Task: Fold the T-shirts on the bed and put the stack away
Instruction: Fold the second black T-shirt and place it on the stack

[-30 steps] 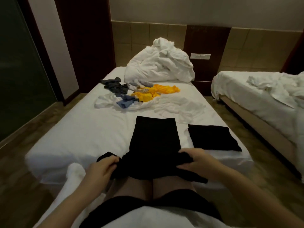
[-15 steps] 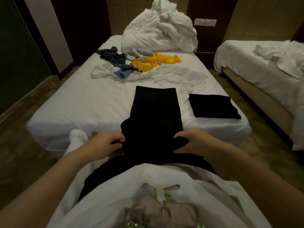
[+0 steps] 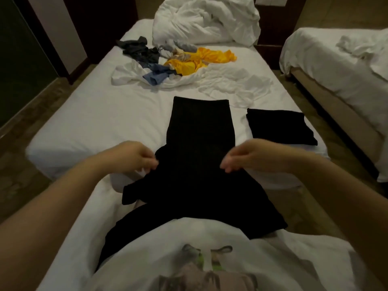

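A long black T-shirt (image 3: 199, 143), folded into a narrow strip, lies lengthwise on the white bed (image 3: 94, 122) and hangs over its near edge. My left hand (image 3: 134, 156) pinches its left side at the bed's edge. My right hand (image 3: 249, 156) grips its right side at the same height. A folded black shirt (image 3: 279, 127) lies flat to the right, near the bed's corner. Unfolded clothes lie farther up the bed: a yellow shirt (image 3: 199, 59), a blue garment (image 3: 157, 75), a dark grey one (image 3: 138, 50) and white ones (image 3: 231, 80).
A crumpled white duvet (image 3: 205, 19) fills the head of the bed. A second bed (image 3: 340, 66) with white bedding stands on the right across a narrow floor gap. Bare floor runs along the left side. My white printed shirt fills the bottom of the view.
The view has tilted down and closer to the bed. Both hands have risen a little along the black T-shirt's sides, and its lower end hangs looser.
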